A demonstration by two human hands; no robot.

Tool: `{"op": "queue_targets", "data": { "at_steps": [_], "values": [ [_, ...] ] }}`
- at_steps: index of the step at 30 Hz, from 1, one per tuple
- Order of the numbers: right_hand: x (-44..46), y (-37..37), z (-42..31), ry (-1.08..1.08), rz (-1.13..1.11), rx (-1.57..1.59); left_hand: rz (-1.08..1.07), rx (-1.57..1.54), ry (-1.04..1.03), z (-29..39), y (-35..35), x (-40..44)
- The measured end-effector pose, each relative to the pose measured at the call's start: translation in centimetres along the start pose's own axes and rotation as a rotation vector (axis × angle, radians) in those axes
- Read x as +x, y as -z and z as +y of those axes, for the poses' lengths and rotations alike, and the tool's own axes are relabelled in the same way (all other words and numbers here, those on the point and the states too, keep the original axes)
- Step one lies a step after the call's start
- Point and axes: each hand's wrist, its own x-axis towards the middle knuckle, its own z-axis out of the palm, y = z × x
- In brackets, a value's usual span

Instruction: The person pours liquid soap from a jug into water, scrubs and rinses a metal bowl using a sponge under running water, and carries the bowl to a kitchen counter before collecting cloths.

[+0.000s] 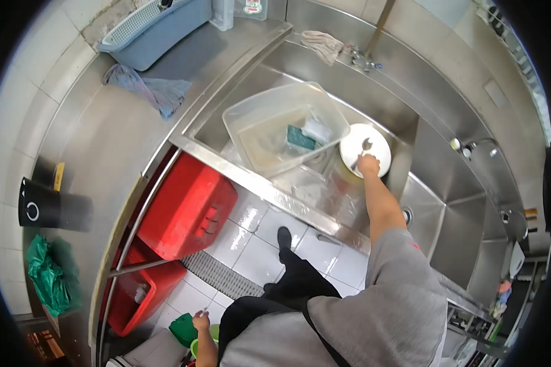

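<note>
My right hand (368, 164) reaches into the sink, closed at the edge of a round white dish (382, 148). A spoon (367, 145) shows on the dish just beyond the fingers, its handle running toward them. To the left, a clear plastic tub (257, 125) stands in the sink with cloudy water, a green scouring pad (300, 138) and a pale packet (317, 128) in it. Low beside my body, my left hand (201, 320) is closed on something small and whitish, near a green cloth (183, 330).
Red bins (187, 208) stand under the left counter (122, 140). On it are a blue-grey basket (150, 37), a bluish cloth (147, 88), a black container (38, 203) and a green bag (48, 275). Behind the sink is a tap (364, 60) with a rag (322, 45).
</note>
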Motion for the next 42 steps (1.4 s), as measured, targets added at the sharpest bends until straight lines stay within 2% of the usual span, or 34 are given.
{"op": "queue_targets", "data": {
  "at_steps": [2, 5, 6, 8, 10, 12, 14, 16, 17, 18, 21, 22, 23, 25, 29, 31, 32, 33, 34, 35, 38, 41, 42],
  "values": [
    [0.5, -0.6, -0.7, -0.135, -0.032, 0.100, -0.037, 0.108, -0.044, 0.4, 0.8, -0.4],
    [3.7, -3.0, -0.5, -0.249, -0.183, 0.172, -0.010, 0.249, -0.158, 0.0, 0.7, 3.2],
    [6.1, -5.0, 0.1, -0.306, -0.272, 0.247, 0.007, 0.024, -0.038, 3.4, 2.4, 2.3],
    [7.7, -6.7, 1.4, -0.262, -0.131, 0.341, 0.114, -0.085, -0.011, 5.5, 2.8, 5.0],
    [7.2, -5.5, 2.4, -0.235, 0.020, 0.491, 0.378, -0.088, -0.230, 15.8, 6.8, 2.3],
    [3.5, 0.7, 1.7, -0.092, 0.085, 0.244, 0.680, -0.236, -0.646, 26.1, 10.3, 0.1],
    [2.2, 2.3, 2.4, -0.002, 0.222, 0.083, 0.726, -0.290, -0.878, 36.0, 13.8, -2.3],
    [4.1, 0.6, 5.9, 0.085, 0.259, 0.231, 0.733, -0.277, -1.077, 43.9, 15.9, -4.1],
    [4.7, 0.2, 6.7, 0.139, 0.275, 0.307, 0.719, -0.197, -1.180, 46.9, 16.5, -4.7],
    [4.4, 0.7, 6.7, 0.036, 0.327, 0.407, 0.688, -0.180, -1.285, 49.3, 16.8, -5.2],
    [4.6, 0.9, 8.8, 0.202, 0.310, 0.384, 0.599, -0.200, -1.420, 53.8, 16.5, -6.5],
    [5.0, 1.0, 8.6, 0.138, 0.345, 0.691, 0.584, -0.204, -1.421, 54.4, 16.2, -7.0],
    [5.6, 1.2, 8.5, 0.055, 0.265, 0.897, 0.566, -0.209, -1.420, 54.9, 15.8, -7.3],
    [1.0, 7.0, 4.7, -0.132, 0.070, 1.287, 0.524, -0.249, -1.399, 55.4, 15.2, -8.0],
    [-1.9, 9.8, -2.0, 0.167, -0.063, 1.564, 0.435, -0.380, -1.399, 56.5, 14.6, -8.0],
    [-5.0, 11.2, -8.6, 0.077, -0.307, 1.806, 0.167, -0.346, -1.336, 58.3, 14.5, -8.3],
    [-6.8, 11.2, -11.4, 0.183, -0.398, 1.765, -0.003, -0.391, -1.302, 59.5, 14.3, -9.1],
    [-8.1, 10.3, -14.2, 0.266, -0.552, 1.863, -0.178, -0.432, -1.265, 60.8, 13.9, -10.0],
    [-10.1, 11.3, -16.9, 0.244, -0.754, 1.910, -0.195, -0.426, -1.275, 61.9, 13.6, -10.6],
    [-11.4, 10.4, -19.5, 0.237, -0.760, 1.939, -0.216, -0.416, -1.285, 62.7, 13.6, -10.8],
    [-13.6, 9.7, -24.6, 0.379, -0.916, 1.938, -0.326, -0.432, -1.109, 64.0, 13.6, -8.1],
    [-14.8, 10.7, -28.5, 0.411, -0.967, 1.876, -0.328, -0.586, -1.266, 64.0, 15.0, -4.5],
    [-15.2, 11.2, -29.6, 0.397, -0.975, 1.858, -0.236, -0.600, -1.344, 64.2, 15.9, -4.0]
  ]
}}
